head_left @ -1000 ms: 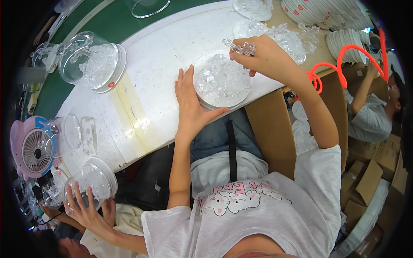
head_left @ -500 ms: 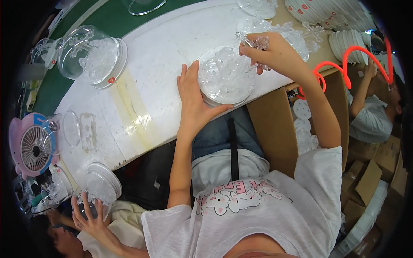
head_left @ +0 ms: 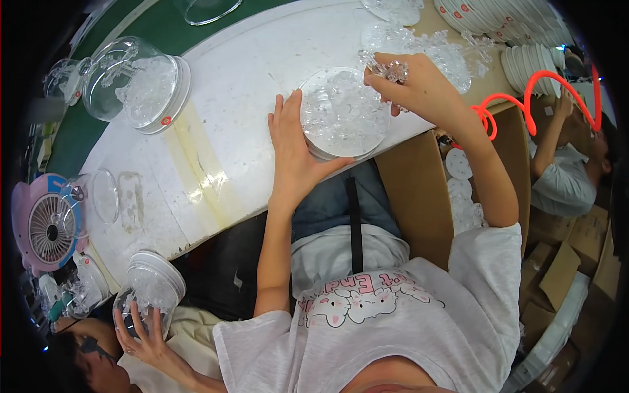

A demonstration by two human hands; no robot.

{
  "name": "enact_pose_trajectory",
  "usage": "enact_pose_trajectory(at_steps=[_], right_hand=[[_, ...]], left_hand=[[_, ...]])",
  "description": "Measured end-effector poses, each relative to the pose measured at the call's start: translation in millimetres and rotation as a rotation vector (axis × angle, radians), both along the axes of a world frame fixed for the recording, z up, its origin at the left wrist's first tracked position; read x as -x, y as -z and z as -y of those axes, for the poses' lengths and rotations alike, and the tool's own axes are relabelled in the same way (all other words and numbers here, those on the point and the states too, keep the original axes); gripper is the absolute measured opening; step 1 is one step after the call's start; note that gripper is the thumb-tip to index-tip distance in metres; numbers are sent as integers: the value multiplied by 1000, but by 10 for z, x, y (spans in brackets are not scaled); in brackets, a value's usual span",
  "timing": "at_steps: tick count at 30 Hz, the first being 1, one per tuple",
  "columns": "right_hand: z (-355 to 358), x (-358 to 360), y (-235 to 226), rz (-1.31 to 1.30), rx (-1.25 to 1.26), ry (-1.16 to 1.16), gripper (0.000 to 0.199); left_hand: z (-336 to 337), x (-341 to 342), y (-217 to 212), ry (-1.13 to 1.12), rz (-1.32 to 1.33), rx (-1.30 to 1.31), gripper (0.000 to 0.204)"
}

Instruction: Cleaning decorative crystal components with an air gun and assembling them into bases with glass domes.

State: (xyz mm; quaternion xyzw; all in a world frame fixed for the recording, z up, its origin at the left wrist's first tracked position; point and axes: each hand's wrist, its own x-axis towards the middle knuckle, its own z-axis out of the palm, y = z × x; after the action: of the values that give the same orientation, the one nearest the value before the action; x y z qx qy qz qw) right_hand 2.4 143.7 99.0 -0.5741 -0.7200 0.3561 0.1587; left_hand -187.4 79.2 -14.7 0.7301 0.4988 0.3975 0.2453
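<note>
A white round base [head_left: 311, 92] lies on the table in front of me, topped with a bed of clear, crinkled plastic [head_left: 344, 111]. Its left and near rim is cupped by my left hand [head_left: 293, 154], thumb along the near side and fingers stretched up the left. Over the base's far right edge, my right hand [head_left: 422, 88] is closed in a pinch on a clear branching plastic piece [head_left: 391, 70]. The lower end of that piece is hidden by the fingers. Beyond this hand, more clear plastic pieces [head_left: 449, 56] are heaped on the table.
Stacked white discs [head_left: 501, 19] stand far right, near a coiled red hose [head_left: 540, 75]. An open cardboard box [head_left: 416, 187] abuts the table's near edge. A clear dome on a base [head_left: 180, 98] stands left, beyond a pink-and-blue fan [head_left: 49, 223]. A co-worker's hand [head_left: 147, 340] holds another dome.
My right hand has shifted slightly with the plastic piece still in it, while my left hand stays at the base. At lower left, the co-worker's hand and dome have moved a little.
</note>
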Motion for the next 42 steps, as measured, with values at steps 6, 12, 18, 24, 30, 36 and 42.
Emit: enact_pose_trajectory(at_steps=[6,12,18,24,30,36,42], right_hand=[[75,57,-4,50,-42,1,29],[60,-6,98,42,-54,44,23],[33,-20,89,-3,-27,66,26],[-85,231,-29,-34,-116,-116,33],[-187,1094,148,46,-352,-434,36],[-34,1501,71,-198,-299,-604,44],[35,659,98,-166,-445,-420,28]], left_hand=[[27,1,5,-7,18,1,115],[10,-20,-16,5,20,-7,114],[-26,-38,-45,-2,91,4,111],[142,93,-123,-126,9,-24,109],[572,494,72,-564,69,-16,111],[882,934,187,-907,30,-129,108],[688,1382,173,-1084,39,-183,104]])
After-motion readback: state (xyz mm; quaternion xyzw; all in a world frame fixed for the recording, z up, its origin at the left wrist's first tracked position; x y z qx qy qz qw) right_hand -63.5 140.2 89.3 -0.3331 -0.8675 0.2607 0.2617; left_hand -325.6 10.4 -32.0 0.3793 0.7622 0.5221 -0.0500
